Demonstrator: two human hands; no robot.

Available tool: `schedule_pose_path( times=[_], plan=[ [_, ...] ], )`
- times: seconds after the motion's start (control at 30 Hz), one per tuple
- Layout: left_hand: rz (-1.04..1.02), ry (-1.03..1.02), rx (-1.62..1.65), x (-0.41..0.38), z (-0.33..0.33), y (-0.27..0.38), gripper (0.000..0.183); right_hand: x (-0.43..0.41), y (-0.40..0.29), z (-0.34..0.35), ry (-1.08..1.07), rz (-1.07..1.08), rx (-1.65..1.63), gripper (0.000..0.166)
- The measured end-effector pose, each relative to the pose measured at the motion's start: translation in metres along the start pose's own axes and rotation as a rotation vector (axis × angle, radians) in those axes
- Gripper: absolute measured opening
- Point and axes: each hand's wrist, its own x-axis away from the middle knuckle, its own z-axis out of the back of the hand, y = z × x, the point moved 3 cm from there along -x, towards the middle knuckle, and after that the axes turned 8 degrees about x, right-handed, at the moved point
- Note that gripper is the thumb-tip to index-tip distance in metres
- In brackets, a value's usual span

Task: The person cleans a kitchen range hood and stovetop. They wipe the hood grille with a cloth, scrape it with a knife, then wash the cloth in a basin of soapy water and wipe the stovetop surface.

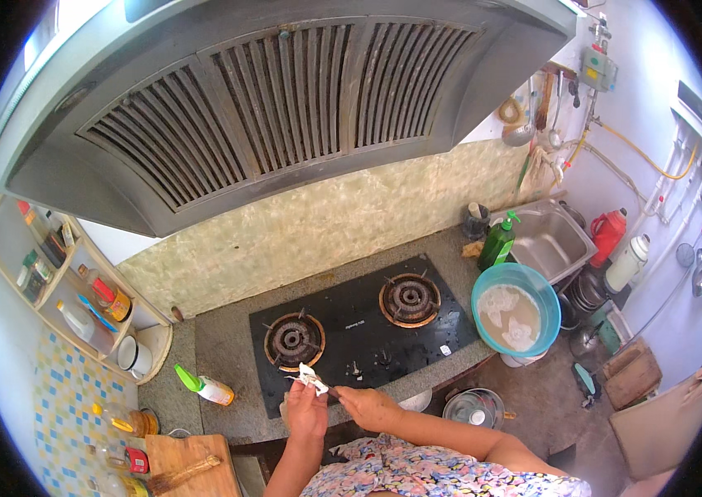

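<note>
Over the front edge of the black glass gas hob [351, 357], my left hand [307, 413] pinches a crumpled white scrap [310, 378], perhaps tissue or cloth. My right hand [368, 408] comes in from the right, its fingers closed round a slim tool [333, 392] that reaches to the scrap; its kind is too small to tell. The left burner [293, 338] lies just beyond my left hand. Farther off to the right is the other burner [410, 299]. A spray bottle [214, 390] with a green top lies on the counter left of the hob.
A range hood [500, 81] hangs low above the hob. A blue basin [480, 292] of cloudy, sudsy water stands right, beside a green pump bottle [499, 245] and steel sink [553, 239]. Left are a corner shelf [165, 351] and a wooden board [202, 475] bearing a brush.
</note>
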Motion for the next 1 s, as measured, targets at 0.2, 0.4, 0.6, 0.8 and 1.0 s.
schedule_pose_path(
  times=[0.2, 0.4, 0.6, 0.8, 1.0],
  plan=[
    [-0.057, -0.005, 0.045, 0.002, -0.010, 0.010, 0.020, 0.003, 0.017, -0.014, 0.034, 0.083, -0.063, 0.027],
    [-0.345, 0.112, -0.104, -0.011, 0.012, 0.071, 0.018, 0.016, 0.030, -0.001, -0.072, -0.053, -0.058, 0.027],
    [-0.181, 0.338, -0.382, 0.027, 0.093, 0.072, 0.008, 0.000, 0.083, 0.052, 0.188, -0.199, -0.162, 0.022],
    [0.145, 0.703, -0.626, 0.113, 0.264, 0.033, 0.014, -0.041, 0.110, 0.111, 0.334, -0.112, -0.415, 0.022],
    [0.102, 0.600, -1.437, 0.168, 0.315, 0.018, 0.025, -0.108, 0.087, 0.200, 0.568, 0.103, -0.124, 0.015]
  ],
)
